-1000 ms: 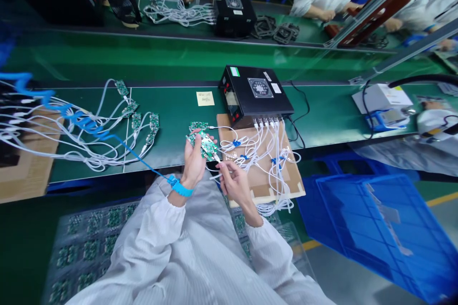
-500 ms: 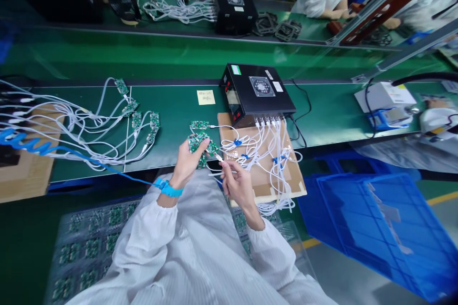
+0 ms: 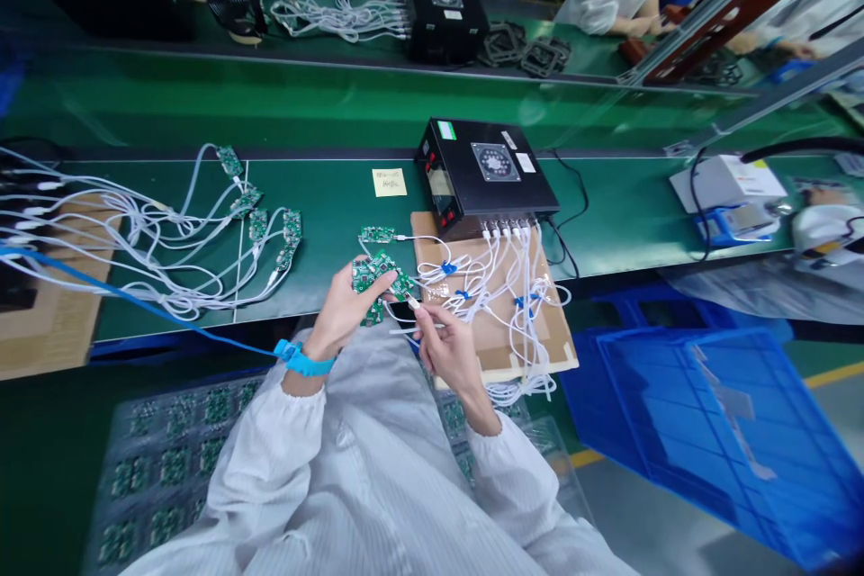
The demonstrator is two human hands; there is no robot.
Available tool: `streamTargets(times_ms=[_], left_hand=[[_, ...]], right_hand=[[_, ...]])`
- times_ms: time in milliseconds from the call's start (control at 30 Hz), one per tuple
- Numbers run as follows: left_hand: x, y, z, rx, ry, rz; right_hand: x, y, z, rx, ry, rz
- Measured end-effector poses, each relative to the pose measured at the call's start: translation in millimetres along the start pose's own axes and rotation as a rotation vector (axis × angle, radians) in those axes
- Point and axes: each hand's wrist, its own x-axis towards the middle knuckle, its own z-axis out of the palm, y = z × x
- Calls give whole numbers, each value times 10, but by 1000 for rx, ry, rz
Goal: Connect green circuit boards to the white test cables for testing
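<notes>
My left hand, with a blue strap at its wrist, grips green circuit boards between thumb and fingers. My right hand pinches a white cable plug at the right edge of these boards. Another green board, joined to a white cable, lies on the bench just beyond. White cables with blue ties spread over a cardboard sheet to the right. They run up to a black box with a fan grille.
More cabled boards lie at the left on the green bench, near a yellow note. Trays of boards sit low by my lap. Blue crates stand at the right. Other people work across the bench.
My left hand and its wrist strap have shifted slightly left. The held boards have turned a little. The blue cord now runs straighter. My right hand has hardly moved.
</notes>
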Motion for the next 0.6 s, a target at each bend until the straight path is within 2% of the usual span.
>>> streamTargets(times_ms=[367,600], left_hand=[[-65,67,96,-15,32,-26],[-15,-58,82,-89,67,-69]], right_hand=[[4,-26,-6,-1,8,22],[49,-19,-5,-6,1,-2]])
